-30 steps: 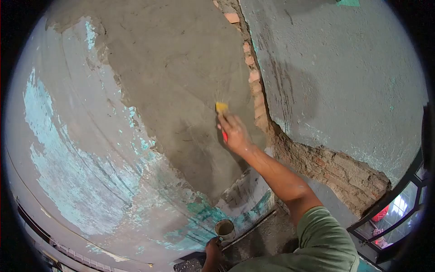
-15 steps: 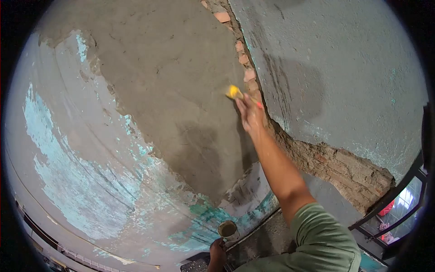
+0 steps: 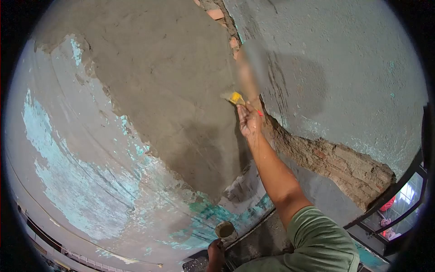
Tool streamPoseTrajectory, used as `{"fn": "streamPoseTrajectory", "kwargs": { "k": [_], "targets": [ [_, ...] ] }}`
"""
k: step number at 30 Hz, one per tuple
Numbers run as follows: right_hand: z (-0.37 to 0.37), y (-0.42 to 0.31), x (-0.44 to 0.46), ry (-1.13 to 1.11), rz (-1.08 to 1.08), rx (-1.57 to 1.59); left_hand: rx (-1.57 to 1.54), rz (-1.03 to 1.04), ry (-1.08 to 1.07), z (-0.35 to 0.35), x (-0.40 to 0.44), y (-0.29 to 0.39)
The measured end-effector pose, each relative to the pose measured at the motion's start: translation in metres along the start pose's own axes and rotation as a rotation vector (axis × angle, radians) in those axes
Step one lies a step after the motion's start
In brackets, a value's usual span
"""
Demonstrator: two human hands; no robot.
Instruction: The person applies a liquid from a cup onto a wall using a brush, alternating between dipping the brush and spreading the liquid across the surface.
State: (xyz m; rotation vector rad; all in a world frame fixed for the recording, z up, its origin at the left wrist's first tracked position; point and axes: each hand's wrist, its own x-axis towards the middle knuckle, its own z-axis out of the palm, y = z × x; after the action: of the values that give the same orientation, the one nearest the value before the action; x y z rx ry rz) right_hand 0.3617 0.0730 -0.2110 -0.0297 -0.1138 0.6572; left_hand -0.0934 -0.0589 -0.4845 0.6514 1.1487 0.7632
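My right hand (image 3: pixel 249 120) is closed around the handle of a paintbrush (image 3: pixel 235 98) with a yellow band and a red handle end. Its pale bristles point left, at the damp grey plaster (image 3: pixel 172 81) near that plaster's right edge; whether they touch it I cannot tell. Low in the view, my left hand (image 3: pixel 216 249) grips a cup (image 3: pixel 226 230) by its side. The cup stands upright in front of the wall's peeling lower part, its dim contents hard to make out.
A strip of exposed brick and rough mortar (image 3: pixel 335 167) runs beside the plaster and widens to the lower right. Old grey wall (image 3: pixel 362 81) rises on the right. Turquoise paint (image 3: pixel 77 181) flakes at left. A dark-framed window (image 3: pixel 403 199) is at the right edge.
My right hand and the paintbrush sit slightly lower in the view, and the brush is less blurred. The cup appears slightly further left. The view has shifted a little.
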Motion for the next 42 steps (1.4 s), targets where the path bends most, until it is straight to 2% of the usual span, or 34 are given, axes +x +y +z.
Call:
{"fn": "streamPoseTrajectory", "kwargs": {
  "k": [2, 4, 6, 8, 10, 13, 15, 16, 19, 22, 25, 28, 31, 32, 35, 38, 40, 42],
  "targets": [
    [-0.044, 0.002, -0.007, 0.011, -0.007, -0.039, -0.068, 0.006, 0.007, -0.003, 0.006, -0.006],
    [-0.095, -0.012, -0.017, 0.173, 0.031, -0.201, 0.194, 0.243, -0.07, 0.003, -0.004, -0.004],
    [-0.136, -0.029, -0.044, 0.158, -0.099, -0.464, 0.21, 0.271, -0.112, -0.004, -0.003, -0.005],
    [-0.118, -0.047, -0.113, 0.085, -0.117, -0.559, -0.027, 0.094, -0.136, -0.009, 0.022, -0.008],
    [-0.126, -0.05, -0.158, 0.058, -0.092, -0.827, 0.088, 0.143, -0.155, -0.01, 0.03, -0.007],
    [-0.125, -0.042, -0.221, -0.302, 0.014, -1.294, 0.273, 0.257, -0.172, -0.003, 0.032, -0.008],
    [-0.112, -0.028, -0.249, -0.62, 0.051, -1.577, 0.134, 0.129, -0.158, 0.013, 0.03, 0.004],
    [-0.103, -0.022, -0.263, -0.809, 0.055, -1.708, 0.232, 0.084, -0.126, 0.022, 0.023, 0.013],
    [-0.13, 0.006, -0.283, -1.094, 0.03, -2.003, 0.22, 0.157, -0.243, 0.033, 0.017, 0.021],
    [-0.113, 0.011, -0.305, -1.114, 0.081, -2.135, 0.164, 0.18, -0.285, 0.039, 0.025, 0.02],
    [-0.111, 0.001, -0.301, -0.938, 0.02, -2.076, 0.094, 0.135, -0.319, 0.039, 0.031, 0.026],
    [-0.141, 0.0, -0.284, -0.548, -0.049, -1.581, 0.01, 0.072, -0.326, 0.042, 0.026, 0.039],
    [-0.155, -0.001, -0.278, 0.22, 0.46, -0.982, -0.026, 0.055, -0.307, 0.049, 0.023, 0.053],
    [-0.156, -0.004, -0.278, 0.316, 0.571, -0.883, -0.03, 0.06, -0.298, 0.05, 0.023, 0.057],
    [-0.159, 0.006, -0.267, 0.093, 0.555, -0.742, -0.078, 0.087, -0.371, 0.045, 0.031, 0.064],
    [-0.085, 0.029, -0.239, -0.023, 0.454, -0.724, -0.085, 0.12, -0.352, 0.046, 0.027, 0.079],
    [-0.02, 0.056, -0.221, -0.084, 0.279, -0.629, -0.086, 0.153, -0.294, 0.045, 0.022, 0.09],
    [0.029, 0.081, -0.199, -0.29, 0.148, -0.538, -0.104, 0.191, -0.272, 0.041, 0.02, 0.097]
  ]
}}
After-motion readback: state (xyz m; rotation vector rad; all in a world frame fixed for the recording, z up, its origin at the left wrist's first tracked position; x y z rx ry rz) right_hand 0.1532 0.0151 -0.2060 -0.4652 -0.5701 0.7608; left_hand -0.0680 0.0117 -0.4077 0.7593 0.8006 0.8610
